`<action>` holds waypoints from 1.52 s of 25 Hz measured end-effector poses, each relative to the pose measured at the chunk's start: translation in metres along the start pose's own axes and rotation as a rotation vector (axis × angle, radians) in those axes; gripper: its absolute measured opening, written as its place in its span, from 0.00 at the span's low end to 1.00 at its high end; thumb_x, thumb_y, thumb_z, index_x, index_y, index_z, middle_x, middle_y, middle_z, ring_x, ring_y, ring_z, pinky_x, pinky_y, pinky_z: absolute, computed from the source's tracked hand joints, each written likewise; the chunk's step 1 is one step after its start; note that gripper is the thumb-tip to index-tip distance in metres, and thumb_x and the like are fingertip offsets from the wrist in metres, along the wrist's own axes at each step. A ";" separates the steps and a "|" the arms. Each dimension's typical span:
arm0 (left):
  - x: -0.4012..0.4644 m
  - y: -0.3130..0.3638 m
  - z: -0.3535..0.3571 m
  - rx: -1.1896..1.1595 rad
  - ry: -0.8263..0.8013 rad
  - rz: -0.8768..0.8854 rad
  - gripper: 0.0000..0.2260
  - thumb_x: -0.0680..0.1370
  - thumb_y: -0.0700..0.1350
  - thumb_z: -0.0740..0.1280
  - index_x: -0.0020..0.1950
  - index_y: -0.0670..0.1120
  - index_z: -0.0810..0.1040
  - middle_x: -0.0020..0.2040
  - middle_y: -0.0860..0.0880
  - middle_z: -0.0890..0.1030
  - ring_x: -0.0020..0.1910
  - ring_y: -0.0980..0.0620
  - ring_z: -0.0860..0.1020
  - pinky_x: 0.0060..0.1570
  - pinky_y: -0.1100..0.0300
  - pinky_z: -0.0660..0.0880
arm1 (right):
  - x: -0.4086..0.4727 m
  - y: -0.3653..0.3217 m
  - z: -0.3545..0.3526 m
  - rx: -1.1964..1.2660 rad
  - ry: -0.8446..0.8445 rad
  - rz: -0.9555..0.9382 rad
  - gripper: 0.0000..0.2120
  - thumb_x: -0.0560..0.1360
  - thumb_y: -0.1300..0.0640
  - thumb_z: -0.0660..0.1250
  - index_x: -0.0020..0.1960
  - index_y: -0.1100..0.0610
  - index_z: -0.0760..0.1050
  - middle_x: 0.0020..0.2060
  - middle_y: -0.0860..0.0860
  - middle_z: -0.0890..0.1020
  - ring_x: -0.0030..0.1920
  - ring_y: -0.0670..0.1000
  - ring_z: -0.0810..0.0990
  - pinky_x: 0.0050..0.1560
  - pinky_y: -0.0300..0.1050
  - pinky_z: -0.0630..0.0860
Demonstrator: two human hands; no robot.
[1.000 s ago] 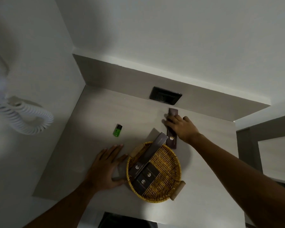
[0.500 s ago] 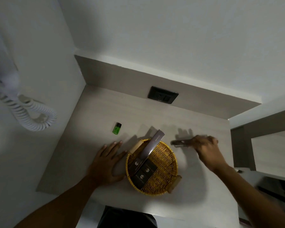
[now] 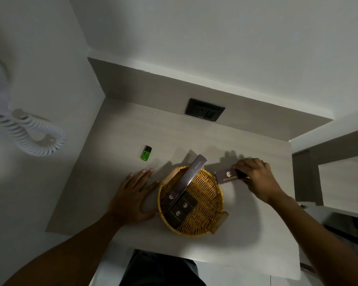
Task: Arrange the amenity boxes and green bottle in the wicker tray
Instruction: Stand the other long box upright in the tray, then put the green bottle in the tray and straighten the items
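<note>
A round wicker tray (image 3: 207, 205) with two wooden handles sits on the pale counter. Inside it lie two small dark boxes (image 3: 181, 209), and a long dark box (image 3: 186, 180) leans over its far rim. My right hand (image 3: 258, 179) holds another dark amenity box (image 3: 227, 176) just above the tray's right rim, logo face up. My left hand (image 3: 135, 195) rests flat on the counter, touching the tray's left side. A small green bottle (image 3: 146, 153) with a black cap lies on the counter, far left of the tray.
A black wall socket (image 3: 204, 109) sits in the backsplash behind the tray. A white coiled cord (image 3: 33, 135) hangs on the left wall. A mirror frame (image 3: 310, 174) borders the counter on the right. The counter's front edge (image 3: 194, 259) is close to me.
My right hand lifted the dark box from near the back wall and brought it to the tray's right rim, turning its logo face up. My left hand stayed beside the tray.
</note>
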State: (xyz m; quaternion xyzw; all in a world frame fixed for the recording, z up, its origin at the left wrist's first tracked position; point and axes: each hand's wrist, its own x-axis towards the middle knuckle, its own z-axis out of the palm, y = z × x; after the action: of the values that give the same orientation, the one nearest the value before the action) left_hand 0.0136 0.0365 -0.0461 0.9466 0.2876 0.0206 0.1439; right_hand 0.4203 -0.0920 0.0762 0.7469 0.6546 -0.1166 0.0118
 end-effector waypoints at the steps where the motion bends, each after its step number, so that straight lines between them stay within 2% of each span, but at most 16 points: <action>1: 0.000 0.000 0.000 -0.001 -0.001 -0.001 0.42 0.72 0.76 0.60 0.80 0.54 0.62 0.83 0.45 0.53 0.82 0.44 0.53 0.76 0.43 0.52 | -0.002 -0.011 -0.006 0.007 0.025 -0.094 0.26 0.67 0.62 0.75 0.62 0.48 0.75 0.59 0.51 0.79 0.60 0.56 0.73 0.52 0.53 0.67; 3: -0.001 0.000 -0.001 -0.005 -0.002 -0.004 0.42 0.73 0.76 0.58 0.80 0.54 0.62 0.83 0.45 0.54 0.82 0.44 0.53 0.76 0.43 0.53 | -0.011 -0.041 -0.010 -0.014 -0.025 -0.270 0.25 0.66 0.58 0.76 0.60 0.44 0.76 0.59 0.47 0.78 0.61 0.53 0.74 0.53 0.51 0.66; 6: 0.000 0.001 -0.001 0.001 0.003 0.002 0.41 0.73 0.76 0.59 0.79 0.54 0.62 0.83 0.45 0.55 0.81 0.44 0.55 0.76 0.42 0.55 | -0.022 -0.077 0.003 -0.136 -0.192 -0.441 0.25 0.64 0.56 0.77 0.58 0.41 0.77 0.61 0.46 0.77 0.64 0.52 0.73 0.54 0.55 0.70; 8: 0.000 0.001 0.002 -0.006 0.006 0.001 0.42 0.72 0.75 0.61 0.79 0.54 0.63 0.83 0.45 0.56 0.81 0.44 0.55 0.76 0.42 0.56 | -0.021 -0.089 0.014 -0.210 -0.274 -0.481 0.25 0.64 0.54 0.78 0.58 0.42 0.77 0.63 0.46 0.77 0.67 0.54 0.71 0.55 0.56 0.68; 12: 0.000 -0.001 0.002 -0.005 0.014 0.009 0.42 0.72 0.75 0.61 0.80 0.53 0.64 0.83 0.45 0.55 0.81 0.44 0.54 0.76 0.43 0.54 | -0.012 -0.101 0.016 -0.331 -0.300 -0.525 0.29 0.56 0.48 0.82 0.55 0.40 0.78 0.55 0.44 0.82 0.61 0.52 0.75 0.52 0.56 0.74; 14: 0.000 -0.001 0.002 -0.011 0.022 0.010 0.42 0.72 0.75 0.61 0.80 0.53 0.64 0.83 0.45 0.55 0.81 0.44 0.54 0.76 0.43 0.54 | -0.011 -0.103 0.020 -0.332 -0.306 -0.549 0.31 0.58 0.48 0.81 0.59 0.41 0.75 0.58 0.45 0.81 0.65 0.52 0.74 0.58 0.60 0.72; 16: 0.001 -0.001 0.002 -0.017 0.023 0.012 0.42 0.72 0.75 0.61 0.80 0.53 0.64 0.83 0.45 0.55 0.82 0.44 0.54 0.76 0.43 0.53 | -0.012 -0.099 0.021 -0.225 -0.285 -0.522 0.33 0.62 0.47 0.77 0.65 0.44 0.71 0.62 0.46 0.78 0.67 0.52 0.71 0.63 0.61 0.67; 19: 0.002 -0.002 0.000 -0.026 0.007 0.009 0.42 0.72 0.76 0.60 0.80 0.53 0.64 0.83 0.46 0.54 0.82 0.45 0.53 0.76 0.43 0.53 | -0.017 -0.088 0.015 0.013 -0.178 -0.349 0.26 0.70 0.39 0.66 0.66 0.45 0.67 0.64 0.47 0.75 0.64 0.52 0.71 0.60 0.52 0.63; 21: 0.001 0.000 -0.002 -0.025 -0.013 0.001 0.42 0.73 0.77 0.59 0.80 0.53 0.64 0.83 0.46 0.53 0.82 0.45 0.53 0.76 0.43 0.52 | -0.026 -0.083 0.012 0.076 -0.073 -0.192 0.24 0.75 0.36 0.58 0.66 0.47 0.68 0.65 0.49 0.74 0.63 0.52 0.72 0.59 0.50 0.64; 24: 0.001 0.004 -0.008 -0.027 -0.020 -0.005 0.42 0.73 0.77 0.59 0.78 0.51 0.67 0.83 0.46 0.56 0.81 0.45 0.56 0.76 0.44 0.52 | -0.037 -0.086 0.008 0.130 0.000 -0.045 0.24 0.77 0.39 0.58 0.67 0.50 0.69 0.66 0.50 0.73 0.64 0.52 0.71 0.60 0.49 0.66; 26: 0.001 0.006 -0.012 -0.022 -0.030 0.003 0.42 0.73 0.76 0.59 0.77 0.49 0.69 0.82 0.44 0.58 0.80 0.44 0.59 0.76 0.44 0.55 | -0.026 -0.103 0.000 0.196 0.027 -0.026 0.21 0.77 0.43 0.61 0.68 0.50 0.69 0.65 0.50 0.73 0.64 0.52 0.71 0.61 0.49 0.67; 29: 0.000 0.010 -0.013 -0.002 -0.030 0.009 0.42 0.74 0.76 0.58 0.77 0.48 0.69 0.82 0.43 0.59 0.79 0.42 0.62 0.74 0.42 0.58 | 0.032 -0.150 -0.015 0.275 0.106 -0.183 0.19 0.76 0.58 0.65 0.66 0.52 0.70 0.63 0.53 0.75 0.62 0.55 0.73 0.61 0.51 0.71; 32: -0.003 0.009 -0.006 -0.018 -0.018 -0.010 0.42 0.73 0.77 0.58 0.78 0.50 0.67 0.82 0.44 0.57 0.80 0.43 0.59 0.75 0.41 0.57 | 0.114 -0.199 -0.012 0.145 0.022 -0.345 0.28 0.71 0.69 0.67 0.69 0.54 0.67 0.67 0.56 0.72 0.64 0.58 0.71 0.61 0.55 0.72; 34: -0.004 0.006 0.000 -0.025 0.014 -0.010 0.42 0.73 0.78 0.59 0.78 0.52 0.67 0.83 0.45 0.57 0.81 0.44 0.56 0.76 0.42 0.55 | 0.155 -0.216 0.004 0.000 -0.102 -0.404 0.32 0.71 0.70 0.67 0.71 0.54 0.65 0.72 0.57 0.67 0.69 0.59 0.66 0.63 0.57 0.69; 36: -0.006 0.004 0.006 -0.011 0.033 -0.015 0.41 0.73 0.77 0.60 0.77 0.52 0.68 0.81 0.45 0.61 0.81 0.44 0.57 0.75 0.41 0.56 | 0.175 -0.223 0.023 -0.141 -0.193 -0.456 0.25 0.75 0.66 0.63 0.71 0.53 0.65 0.73 0.56 0.65 0.71 0.59 0.63 0.64 0.56 0.64; 38: -0.005 0.005 0.007 -0.011 0.056 -0.019 0.41 0.72 0.76 0.61 0.76 0.52 0.68 0.80 0.45 0.64 0.80 0.45 0.58 0.75 0.41 0.57 | 0.175 -0.219 0.033 -0.191 -0.163 -0.468 0.19 0.77 0.62 0.62 0.67 0.55 0.69 0.68 0.57 0.69 0.67 0.59 0.68 0.62 0.54 0.64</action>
State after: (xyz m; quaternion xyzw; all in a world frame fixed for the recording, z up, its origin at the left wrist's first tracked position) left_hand 0.0129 0.0285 -0.0509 0.9421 0.3003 0.0476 0.1412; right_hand 0.2202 0.1047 0.0407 0.5588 0.8144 -0.1138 0.1076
